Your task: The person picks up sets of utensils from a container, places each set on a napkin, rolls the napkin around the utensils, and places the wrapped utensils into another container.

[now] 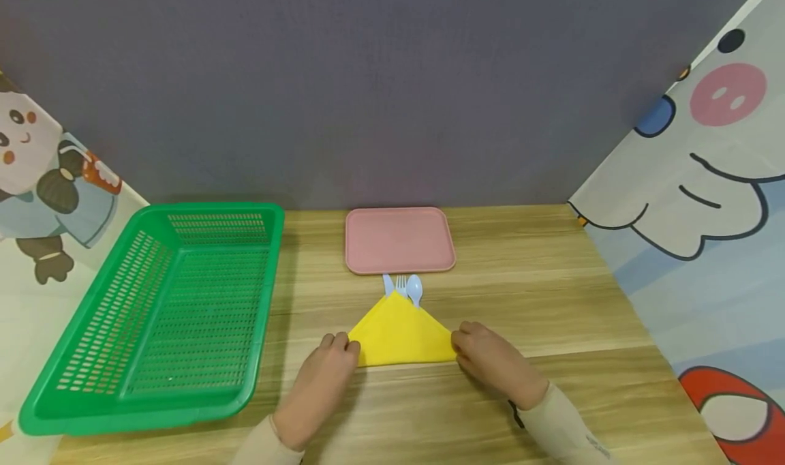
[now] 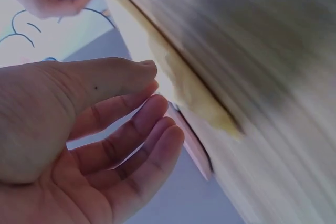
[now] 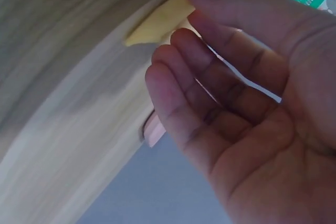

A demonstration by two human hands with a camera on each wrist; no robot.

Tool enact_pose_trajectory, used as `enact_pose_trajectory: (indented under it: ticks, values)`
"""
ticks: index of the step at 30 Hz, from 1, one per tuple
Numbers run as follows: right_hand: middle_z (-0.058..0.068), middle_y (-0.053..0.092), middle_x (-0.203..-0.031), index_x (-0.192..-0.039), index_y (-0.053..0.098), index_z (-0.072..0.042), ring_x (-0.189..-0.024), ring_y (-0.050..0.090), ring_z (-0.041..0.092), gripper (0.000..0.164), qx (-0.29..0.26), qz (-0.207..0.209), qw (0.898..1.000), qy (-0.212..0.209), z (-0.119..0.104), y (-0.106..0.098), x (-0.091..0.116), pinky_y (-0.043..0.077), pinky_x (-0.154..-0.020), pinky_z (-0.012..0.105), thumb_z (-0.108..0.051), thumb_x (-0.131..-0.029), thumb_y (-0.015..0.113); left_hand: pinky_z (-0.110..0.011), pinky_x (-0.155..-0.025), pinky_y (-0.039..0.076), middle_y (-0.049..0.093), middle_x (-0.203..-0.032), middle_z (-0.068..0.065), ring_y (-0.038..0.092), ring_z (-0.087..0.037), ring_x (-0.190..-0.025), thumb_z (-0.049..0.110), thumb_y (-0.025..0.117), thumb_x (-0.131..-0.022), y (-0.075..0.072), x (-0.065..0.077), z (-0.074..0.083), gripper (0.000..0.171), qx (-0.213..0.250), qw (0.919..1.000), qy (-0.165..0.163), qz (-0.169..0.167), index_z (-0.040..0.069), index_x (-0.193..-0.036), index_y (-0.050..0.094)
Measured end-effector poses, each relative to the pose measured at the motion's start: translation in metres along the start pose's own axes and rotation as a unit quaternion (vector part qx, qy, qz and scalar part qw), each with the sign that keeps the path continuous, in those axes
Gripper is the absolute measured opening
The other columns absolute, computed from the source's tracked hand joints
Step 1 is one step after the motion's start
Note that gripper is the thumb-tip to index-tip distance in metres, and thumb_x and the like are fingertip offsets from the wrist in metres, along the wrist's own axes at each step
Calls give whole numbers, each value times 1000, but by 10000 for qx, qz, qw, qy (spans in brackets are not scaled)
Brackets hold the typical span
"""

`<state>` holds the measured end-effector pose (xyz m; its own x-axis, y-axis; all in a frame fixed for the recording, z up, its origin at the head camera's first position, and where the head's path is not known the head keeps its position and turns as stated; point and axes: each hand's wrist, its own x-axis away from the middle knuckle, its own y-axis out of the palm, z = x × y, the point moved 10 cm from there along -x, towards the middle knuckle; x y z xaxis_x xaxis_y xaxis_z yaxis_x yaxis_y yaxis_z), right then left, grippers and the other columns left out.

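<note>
A yellow napkin (image 1: 401,335), folded into a triangle, lies on the wooden table with its peak pointing away from me. Its upper part covers the lower ends of a light blue plastic knife (image 1: 388,284), fork (image 1: 401,284) and spoon (image 1: 415,289). My left hand (image 1: 328,369) pinches the left end of the napkin between thumb and forefinger, its other fingers bent loosely. At the right end, my right hand (image 1: 493,359) pinches the cloth the same way. In the right wrist view, a corner of the napkin (image 3: 157,22) sticks out past the thumb tip.
Just beyond the cutlery is a pink rectangular tray (image 1: 398,240), near the dark grey panel (image 1: 392,97) at the table's back. A large green plastic basket (image 1: 260,315) stands on the left. Cartoon-printed walls (image 1: 650,274) flank both sides.
</note>
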<state>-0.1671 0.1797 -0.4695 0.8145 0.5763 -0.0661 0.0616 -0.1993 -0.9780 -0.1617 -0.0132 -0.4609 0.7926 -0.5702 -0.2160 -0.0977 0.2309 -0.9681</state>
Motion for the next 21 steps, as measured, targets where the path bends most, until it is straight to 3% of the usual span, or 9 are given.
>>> enact_pose_trajectory:
  ticks: [4, 12, 17, 21]
  values:
    - [-3, 48, -78, -82, 62, -8, -70, 48, 12, 19, 100, 106, 9999, 18, -6, -4, -6, 48, -59, 25, 0, -79, 79, -26, -53, 51, 58, -87, -11, 54, -22, -70, -10, 78, -77, 1, -13, 18, 27, 73, 9993, 368, 50, 3, -97, 67]
    - [-2, 52, -81, -84, 64, -9, -73, 52, 14, 13, 235, 274, 9992, -196, -21, -5, -17, 50, -60, 27, -3, -82, 75, -24, -53, 50, 57, -115, -11, 60, -26, -94, 5, 73, -89, 20, -30, 50, 28, -97, 9928, 1150, -323, 19, -113, 69]
    - [-2, 53, -81, -90, 65, -9, -72, 52, 13, 12, 232, 284, 9989, -290, -24, -1, -17, 50, -59, 26, -3, -84, 74, -31, -61, 55, 54, -126, -14, 57, -30, -107, 6, 68, -93, 28, -36, 58, 42, -110, 9902, 1269, -574, 26, -130, 64]
    - [-1, 56, -83, -100, 67, -9, -72, 55, 14, 17, 218, 220, 9990, -337, -25, 4, -16, 51, -59, 26, -5, -86, 75, -30, -58, 53, 54, -122, -12, 56, -27, -103, 8, 67, -94, 32, -38, 60, 43, -198, 9888, 1310, -683, 28, -132, 62]
